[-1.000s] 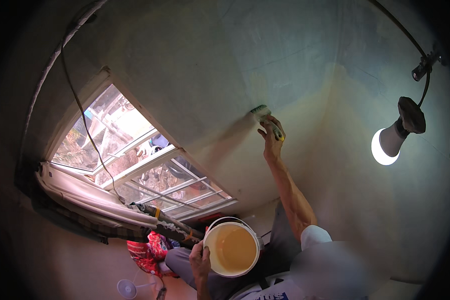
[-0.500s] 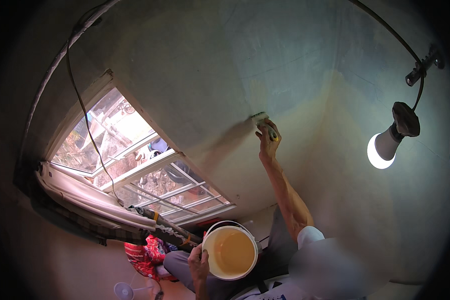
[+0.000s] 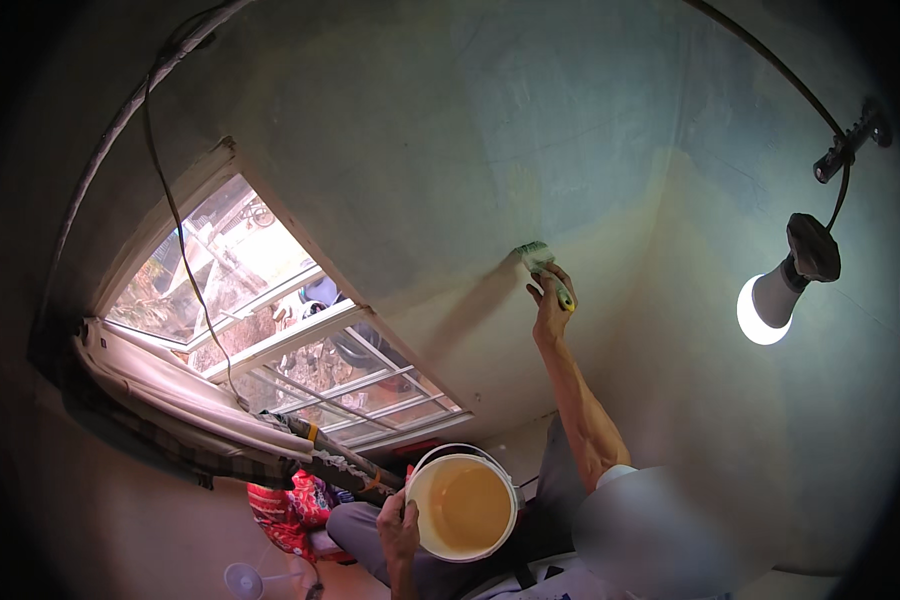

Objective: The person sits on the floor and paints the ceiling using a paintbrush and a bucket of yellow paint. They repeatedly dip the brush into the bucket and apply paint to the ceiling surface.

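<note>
Clamping fingers (image 3: pixel 543 288) on the brush (image 3: pixel 537 258) with our right hand (image 3: pixel 550 318) and on the bucket (image 3: pixel 427 512) with our left hand (image 3: pixel 398 532), we should stroke the wall (image 3: pixel 585 170) softly; the brush probably touches.

White right sleeve (image 3: pixel 615 475); grey trousers (image 3: pixel 354 528); hands (image 3: pixel 399 530) ungloved.

Right hand (image 3: pixel 551 295): is sitting lower in the view than in both earlier pictures.
Brush (image 3: pixel 535 257): is showing a broad head again, after looking thin half a second ago.
Hand's shadow (image 3: pixel 475 310): is falling lower and looking narrower than a second ago.
Bulb (image 3: pixel 766 308): is hanging lower in the view.
Bulb's cord (image 3: pixel 778 60): is crossing the upper edge farther left.
</note>
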### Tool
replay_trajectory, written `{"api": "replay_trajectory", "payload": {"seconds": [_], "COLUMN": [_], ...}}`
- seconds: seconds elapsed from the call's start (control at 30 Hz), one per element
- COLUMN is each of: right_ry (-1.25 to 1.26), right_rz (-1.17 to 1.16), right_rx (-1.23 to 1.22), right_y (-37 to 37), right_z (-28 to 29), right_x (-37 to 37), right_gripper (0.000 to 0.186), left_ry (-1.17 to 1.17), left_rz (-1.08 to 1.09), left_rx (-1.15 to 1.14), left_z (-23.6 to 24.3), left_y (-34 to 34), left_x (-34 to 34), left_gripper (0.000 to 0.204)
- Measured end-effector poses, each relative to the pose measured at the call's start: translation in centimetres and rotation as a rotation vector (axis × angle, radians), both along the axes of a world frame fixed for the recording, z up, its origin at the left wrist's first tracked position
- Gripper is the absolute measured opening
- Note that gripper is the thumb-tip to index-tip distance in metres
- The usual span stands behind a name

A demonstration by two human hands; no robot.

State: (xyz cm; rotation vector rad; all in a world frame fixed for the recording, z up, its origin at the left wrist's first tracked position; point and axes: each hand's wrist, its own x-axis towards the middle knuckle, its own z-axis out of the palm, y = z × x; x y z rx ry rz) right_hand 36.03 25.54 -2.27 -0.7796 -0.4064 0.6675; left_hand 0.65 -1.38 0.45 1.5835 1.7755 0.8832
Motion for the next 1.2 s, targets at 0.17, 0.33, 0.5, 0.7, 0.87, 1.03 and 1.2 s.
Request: {"api": "replay_trajectory", "payload": {"seconds": [0.17,0.33,0.5,0.7,0.87,1.03,1.2], "right_ry": [-0.172,-0.276,-0.299,-0.206,-0.123,-0.158,-0.306], "right_rz": [-0.052,-0.074,-0.022,0.028,-0.057,-0.065,-0.027], "right_rx": [0.118,0.177,0.341,0.234,0.122,0.115,0.223], "right_y": [1.5,2.6,1.9,1.4,0.8,2.5,3.2], "right_z": [4.1,11.8,16.2,8.5,4.4,7.0,15.3], "right_x": [0.0,0.9,1.4,1.7,0.3,-0.2,-0.2], "right_gripper": [0.039,0.041,0.044,0.040,0.035,0.028,0.034], "left_ry": [-0.025,0.024,0.003,-0.011,0.019,0.015,0.011], "left_rz": [0.001,-0.015,-0.009,0.001,-0.012,-0.024,-0.016], "left_rx": [0.012,0.025,0.028,0.008,0.028,0.038,0.034], "left_z": [-0.8,-0.5,-0.2,-0.1,-0.4,-0.4,-0.5], "left_y": [-0.1,-0.1,0.0,-0.1,-0.1,-0.1,0.0], "left_x": [-0.3,-0.3,-0.2,-0.1,-0.4,-0.4,-0.3], "left_gripper": [0.027,0.025,0.025,0.026,0.026,0.026,0.026]}}
